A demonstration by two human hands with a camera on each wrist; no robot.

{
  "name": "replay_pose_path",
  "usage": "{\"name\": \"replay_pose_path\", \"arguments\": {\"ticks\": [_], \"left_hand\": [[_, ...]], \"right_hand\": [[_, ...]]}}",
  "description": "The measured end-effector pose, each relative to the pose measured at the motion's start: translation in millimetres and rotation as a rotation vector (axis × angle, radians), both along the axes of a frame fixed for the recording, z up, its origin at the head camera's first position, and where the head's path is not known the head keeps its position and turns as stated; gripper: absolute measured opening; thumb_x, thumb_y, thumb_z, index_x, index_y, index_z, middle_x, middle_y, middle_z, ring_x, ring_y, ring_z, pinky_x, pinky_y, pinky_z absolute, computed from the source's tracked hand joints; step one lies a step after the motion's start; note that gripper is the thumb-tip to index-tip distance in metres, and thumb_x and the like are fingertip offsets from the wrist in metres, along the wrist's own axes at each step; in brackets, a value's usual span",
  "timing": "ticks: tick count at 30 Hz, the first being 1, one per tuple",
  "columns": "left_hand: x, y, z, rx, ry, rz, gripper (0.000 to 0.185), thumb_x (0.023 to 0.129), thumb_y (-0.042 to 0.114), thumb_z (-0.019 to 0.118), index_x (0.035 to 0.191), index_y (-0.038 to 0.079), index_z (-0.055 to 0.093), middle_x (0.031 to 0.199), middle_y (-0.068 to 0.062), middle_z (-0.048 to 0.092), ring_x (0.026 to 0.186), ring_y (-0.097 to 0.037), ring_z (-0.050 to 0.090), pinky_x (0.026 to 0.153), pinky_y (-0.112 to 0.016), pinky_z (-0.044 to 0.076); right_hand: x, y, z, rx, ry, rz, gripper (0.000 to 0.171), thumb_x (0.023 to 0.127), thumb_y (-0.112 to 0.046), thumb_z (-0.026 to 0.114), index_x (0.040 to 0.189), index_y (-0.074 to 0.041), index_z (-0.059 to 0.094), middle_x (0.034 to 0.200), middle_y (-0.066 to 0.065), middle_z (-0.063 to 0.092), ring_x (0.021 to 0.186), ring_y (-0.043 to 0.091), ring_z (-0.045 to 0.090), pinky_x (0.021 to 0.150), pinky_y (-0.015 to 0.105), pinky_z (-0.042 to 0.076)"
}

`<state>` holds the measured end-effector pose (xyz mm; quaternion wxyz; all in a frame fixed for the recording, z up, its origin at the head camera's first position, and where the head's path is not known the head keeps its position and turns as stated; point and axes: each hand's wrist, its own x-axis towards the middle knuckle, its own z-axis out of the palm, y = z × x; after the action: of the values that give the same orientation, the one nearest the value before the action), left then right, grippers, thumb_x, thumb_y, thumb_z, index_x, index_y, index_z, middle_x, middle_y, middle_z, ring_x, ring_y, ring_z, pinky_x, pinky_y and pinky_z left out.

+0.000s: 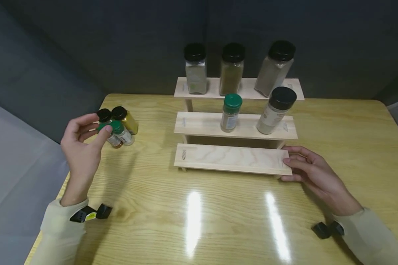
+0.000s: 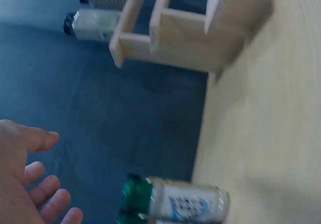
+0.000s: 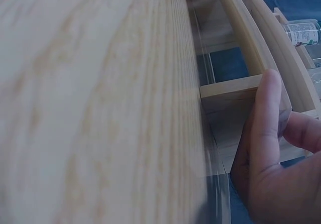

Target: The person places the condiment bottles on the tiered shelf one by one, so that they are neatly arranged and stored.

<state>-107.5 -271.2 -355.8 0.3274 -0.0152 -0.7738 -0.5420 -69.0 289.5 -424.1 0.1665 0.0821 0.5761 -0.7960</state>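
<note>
My left hand (image 1: 83,149) hovers by a cluster of spice jars at the table's left, thumb and fingers apart with nothing between them. The cluster has a yellow-filled jar (image 1: 130,123) with a black lid, another black lid (image 1: 104,115), and a green-capped jar (image 1: 124,136) beside a second green-capped one partly hidden by my thumb. In the left wrist view a gap separates the fingers from the green-capped jar (image 2: 188,202). My right hand (image 1: 313,175) grips the right end of the lowest shelf of a three-step wooden spice rack (image 1: 232,158), thumb on top.
Three black-lidded jars stand on the top shelf (image 1: 213,87). The middle shelf (image 1: 202,123) bears a small green-capped jar (image 1: 230,119) and a larger black-lidded jar (image 1: 272,117). Dark partitions (image 1: 146,44) rise behind the wooden table (image 1: 146,206).
</note>
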Motion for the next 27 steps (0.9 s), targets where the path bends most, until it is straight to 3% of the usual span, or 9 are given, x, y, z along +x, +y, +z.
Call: {"name": "replay_pose_path", "arguments": {"ticks": [5,7,10,12,17,21,24,27], "left_hand": [[-2.2,-13,-8.6,-0.023,-0.094,0.077,0.042,0.096,0.000,0.083,0.135,-0.003,0.069,0.124,0.014,0.063,0.115,-0.014,0.060,0.096,-0.027,0.052],[-4.7,-19,-12.9,-0.019,-0.129,0.100,0.045,0.096,0.003,0.083,0.138,-0.002,0.067,0.126,0.015,0.060,0.117,-0.012,0.058,0.095,-0.027,0.051],[-7.4,-30,-20.3,0.005,-0.194,0.124,0.051,0.096,0.006,0.084,0.143,0.002,0.064,0.130,0.013,0.058,0.121,-0.011,0.056,0.096,-0.027,0.050],[-8.1,-37,-25.3,0.023,-0.244,0.133,0.055,0.096,0.008,0.084,0.146,0.005,0.062,0.135,0.010,0.057,0.125,-0.012,0.054,0.097,-0.026,0.049],[-13.2,-44,-38.4,0.018,-0.372,0.112,0.066,0.096,0.011,0.084,0.155,0.008,0.054,0.150,-0.003,0.054,0.134,-0.020,0.050,0.100,-0.027,0.048],[-16.5,-45,-46.7,-0.003,-0.419,0.083,0.069,0.097,0.012,0.084,0.157,0.007,0.050,0.153,-0.009,0.052,0.131,-0.019,0.051,0.100,-0.026,0.049],[-18.3,-43,-51.0,-0.010,-0.425,0.067,0.069,0.098,0.011,0.083,0.157,0.006,0.049,0.146,-0.005,0.054,0.125,-0.013,0.053,0.098,-0.024,0.051],[-20.4,-42,-54.9,-0.007,-0.427,0.057,0.066,0.098,0.009,0.082,0.155,0.004,0.050,0.136,0.003,0.055,0.118,-0.008,0.055,0.094,-0.020,0.053]], "right_hand": [[1.4,3,-2.7,0.010,0.020,0.009,0.027,0.109,0.005,0.063,0.128,-0.014,0.067,0.122,0.005,0.054,0.100,0.013,0.062,0.083,0.044,0.068],[1.6,4,-3.3,0.006,0.024,0.014,0.028,0.109,0.005,0.062,0.129,-0.014,0.069,0.117,0.006,0.057,0.100,0.013,0.063,0.083,0.043,0.068],[1.1,3,-3.8,-0.010,0.032,0.022,0.031,0.110,0.008,0.058,0.128,-0.014,0.070,0.109,0.006,0.060,0.098,0.013,0.064,0.082,0.043,0.068],[-0.2,2,-3.8,-0.018,0.035,0.027,0.030,0.110,0.008,0.058,0.127,-0.013,0.069,0.116,0.004,0.059,0.099,0.013,0.062,0.083,0.043,0.068],[0.4,1,-2.6,0.011,0.028,0.015,0.024,0.109,0.004,0.062,0.127,-0.012,0.066,0.129,0.003,0.050,0.102,0.012,0.060,0.084,0.044,0.068],[0.1,0,-1.1,0.034,0.016,0.007,0.025,0.109,0.005,0.062,0.126,-0.013,0.066,0.120,0.005,0.053,0.100,0.013,0.063,0.083,0.044,0.068],[0.2,-1,-0.3,0.048,0.008,0.004,0.026,0.110,0.005,0.061,0.126,-0.015,0.067,0.111,0.005,0.058,0.098,0.014,0.066,0.083,0.044,0.068],[0.6,-1,-0.1,0.062,0.009,0.002,0.025,0.110,0.002,0.063,0.128,-0.015,0.065,0.115,0.005,0.057,0.101,0.014,0.066,0.083,0.043,0.068]]}}
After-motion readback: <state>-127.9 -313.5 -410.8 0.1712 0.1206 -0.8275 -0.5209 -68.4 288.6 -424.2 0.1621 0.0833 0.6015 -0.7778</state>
